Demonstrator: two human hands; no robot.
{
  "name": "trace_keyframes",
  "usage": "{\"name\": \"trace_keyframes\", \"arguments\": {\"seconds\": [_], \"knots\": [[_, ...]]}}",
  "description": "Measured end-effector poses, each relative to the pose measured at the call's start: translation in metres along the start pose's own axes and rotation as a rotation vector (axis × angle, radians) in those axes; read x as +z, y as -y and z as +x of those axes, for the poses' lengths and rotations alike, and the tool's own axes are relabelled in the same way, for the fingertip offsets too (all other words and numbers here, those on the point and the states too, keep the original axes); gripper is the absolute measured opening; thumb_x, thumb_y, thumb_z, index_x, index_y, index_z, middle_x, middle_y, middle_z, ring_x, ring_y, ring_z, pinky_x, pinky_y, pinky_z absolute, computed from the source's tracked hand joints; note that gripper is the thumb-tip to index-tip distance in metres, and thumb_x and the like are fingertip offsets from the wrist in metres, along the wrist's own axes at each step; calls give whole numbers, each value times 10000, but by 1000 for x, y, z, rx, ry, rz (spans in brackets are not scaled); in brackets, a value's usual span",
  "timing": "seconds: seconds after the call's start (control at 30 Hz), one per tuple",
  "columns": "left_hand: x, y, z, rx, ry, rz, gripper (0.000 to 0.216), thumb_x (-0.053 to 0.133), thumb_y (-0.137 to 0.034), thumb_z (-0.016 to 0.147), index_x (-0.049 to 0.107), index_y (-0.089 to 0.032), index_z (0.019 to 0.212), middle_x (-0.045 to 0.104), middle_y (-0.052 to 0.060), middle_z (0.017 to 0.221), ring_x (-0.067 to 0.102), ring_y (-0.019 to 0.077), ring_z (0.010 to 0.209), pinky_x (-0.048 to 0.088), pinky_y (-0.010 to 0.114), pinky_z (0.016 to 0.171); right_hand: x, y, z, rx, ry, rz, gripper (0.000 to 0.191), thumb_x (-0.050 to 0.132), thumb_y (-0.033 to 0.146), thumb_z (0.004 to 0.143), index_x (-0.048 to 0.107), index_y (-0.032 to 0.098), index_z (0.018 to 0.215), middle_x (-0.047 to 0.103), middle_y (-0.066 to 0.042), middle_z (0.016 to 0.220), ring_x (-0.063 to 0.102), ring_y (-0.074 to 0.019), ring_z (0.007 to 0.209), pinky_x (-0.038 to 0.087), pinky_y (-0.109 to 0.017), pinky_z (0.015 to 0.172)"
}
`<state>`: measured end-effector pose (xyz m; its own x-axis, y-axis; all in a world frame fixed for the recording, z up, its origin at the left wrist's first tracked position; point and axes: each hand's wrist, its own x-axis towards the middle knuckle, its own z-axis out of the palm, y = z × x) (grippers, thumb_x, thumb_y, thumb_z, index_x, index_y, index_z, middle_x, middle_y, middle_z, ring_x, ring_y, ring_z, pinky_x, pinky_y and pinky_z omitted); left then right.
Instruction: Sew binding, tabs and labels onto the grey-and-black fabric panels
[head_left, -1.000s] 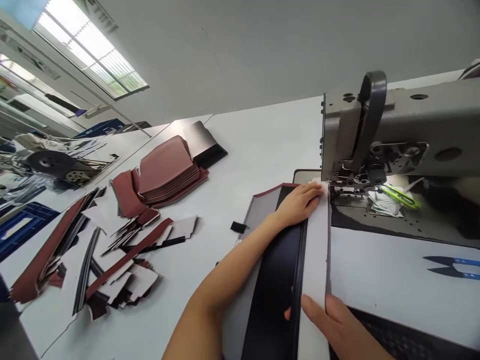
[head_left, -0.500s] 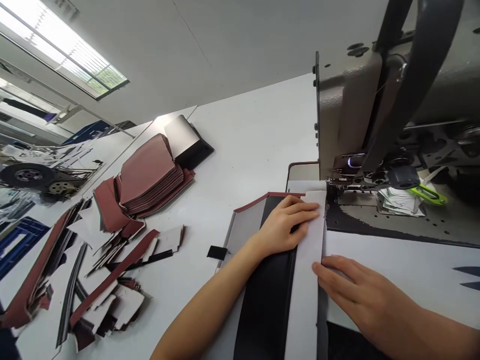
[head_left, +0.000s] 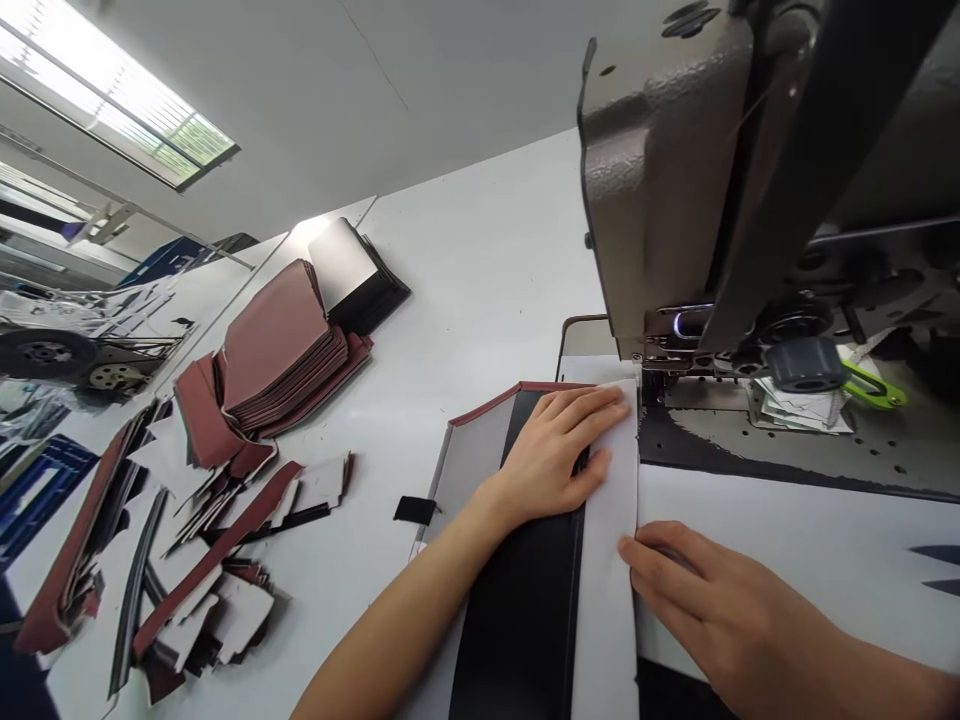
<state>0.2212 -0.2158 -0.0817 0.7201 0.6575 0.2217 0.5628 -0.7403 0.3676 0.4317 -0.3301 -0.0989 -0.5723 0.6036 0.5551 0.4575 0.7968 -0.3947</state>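
- Left hand [head_left: 562, 455] lies flat, fingers slightly spread, on the white strip [head_left: 609, 580] and black panel [head_left: 517, 620]; uneven pressure could skew them.
- Right hand [head_left: 724, 605] brings its nearly closed fingertips to the strip's right edge; I cannot tell whether they pinch. A slack hold might let it wander.
- The strip's far end lies by the machine bed's [head_left: 724, 428] left edge, near the presser foot [head_left: 654, 388]; straying fingers could get caught.

grey wall [head_left: 465, 90] | barred window [head_left: 120, 85], upper left, daylight-bright | white tabletop [head_left: 465, 270] below
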Motion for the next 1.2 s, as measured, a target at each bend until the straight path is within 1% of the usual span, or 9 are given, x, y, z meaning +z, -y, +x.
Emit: {"name": "trace_keyframes", "arguments": {"seconds": [0.1, 0.27, 0.37, 0.57, 0.7, 0.77, 0.83, 0.97, 1.2], "knots": [[0, -1, 0, -19, 42, 35, 485, 454, -229, 975, 521, -223, 1454, 524, 66, 1540, 474, 264, 1404, 399, 463, 1181, 1, 0, 0, -15, 18, -63, 350, 425, -21, 890, 743, 85, 994, 704, -136, 1099, 611, -236, 1022, 597, -336, 855], [2, 1, 0, -13, 79, 56, 498, 416, -216, 994, 484, -212, 1487, 496, 72, 1561, 405, 260, 1479, 310, 488, 1254, 1, 1, 3, -6, -21, -61, 331, 442, -25, 877, 752, 55, 962, 707, -145, 1062, 614, -247, 994, 576, -339, 875], [2, 0, 2, -16, 84, 55, 496, 416, -212, 987, 494, -217, 1477, 496, 59, 1562, 416, 251, 1469, 339, 465, 1240, 1, 2, 5, -4, -14, -67, 323, 447, -22, 868, 756, 57, 920, 709, -147, 1032, 623, -254, 975, 570, -342, 851], [2, -1, 6, -34, 111, 73, 492, 437, -204, 954, 527, -200, 1438, 499, 45, 1563, 429, 258, 1435, 368, 449, 1210, 5, 2, 9, -87, -12, -169, 257, 527, 41, 824, 766, 52, 914, 721, -186, 1026, 635, -298, 1030, 539, -410, 932], [2, -1, 7, -11, 87, 70, 471, 435, -209, 951, 545, -198, 1409, 512, 52, 1551, 439, 258, 1422, 370, 455, 1206, -7, -3, 28, -345, 235, -265, 153, 604, 130, 759, 755, 150, 759, 717, -172, 900, 628, -292, 804, 521, -440, 697], [2, -1, 7, -6, 75, 72, 441, 433, -202, 952, 571, -200, 1371, 522, 54, 1542, 445, 257, 1418, 374, 457, 1204, -17, -6, 41, -484, 368, -304, 124, 617, 160, 756, 725, 185, 701, 680, -144, 788, 569, -254, 673, 454, -420, 594], [2, -2, 7, -7, 69, 70, 414, 437, -198, 954, 592, -208, 1338, 528, 53, 1537, 451, 258, 1412, 386, 456, 1197, -24, -10, 52, -589, 427, -335, 139, 610, 174, 771, 692, 202, 662, 624, -115, 699, 501, -222, 590, 376, -396, 532], [3, -1, 6, -5, 61, 56, 411, 456, -202, 952, 589, -219, 1341, 528, 54, 1536, 453, 265, 1412, 402, 460, 1188, -27, -18, 57, -659, 380, -336, 159, 577, 155, 809, 669, 198, 687, 594, -93, 686, 458, -199, 563, 321, -381, 515], [10, 1, 23, 13, 55, 54, 415, 441, -207, 956, 584, -194, 1345, 533, 65, 1530, 443, 259, 1426, 382, 445, 1211, -27, -40, 37, -553, 266, -256, 213, 516, 57, 840, 692, 172, 810, 691, -132, 910, 600, -234, 780, 467, -401, 696]]}}
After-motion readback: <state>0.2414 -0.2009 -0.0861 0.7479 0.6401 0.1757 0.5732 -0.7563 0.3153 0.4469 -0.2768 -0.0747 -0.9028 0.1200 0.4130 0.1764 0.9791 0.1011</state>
